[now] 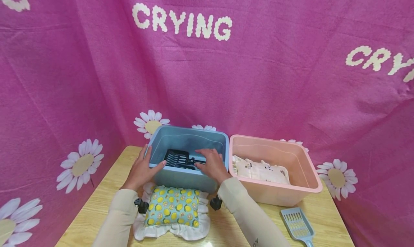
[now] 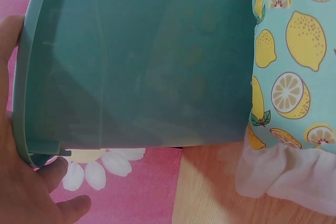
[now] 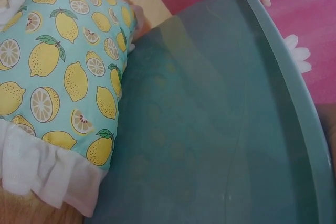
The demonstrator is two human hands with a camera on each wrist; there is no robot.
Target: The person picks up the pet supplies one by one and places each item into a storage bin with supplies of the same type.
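My left hand (image 1: 142, 171) grips the front left corner of a blue plastic bin (image 1: 191, 177), thumb over the front rim and fingers along the left side. In the left wrist view its fingers (image 2: 55, 174) show below the rim's corner. My right hand (image 1: 213, 164) reaches over the bin's front rim near the right end, thumb and index finger spread apart. Below it, inside the bin, lies a black slotted litter scoop (image 1: 177, 158), its handle partly hidden by that hand. Against the bin's front is a lemon-print pillow (image 1: 173, 207) with a white ruffled edge.
A pink bin (image 1: 275, 193) stands right beside the blue one, with a cream printed pillow (image 1: 262, 171) inside. In front of it lies a grey-blue slotted scoop (image 1: 297, 223) on the wooden table (image 1: 252, 214). A magenta cloth with daisies (image 1: 82, 164) hangs behind and at the sides.
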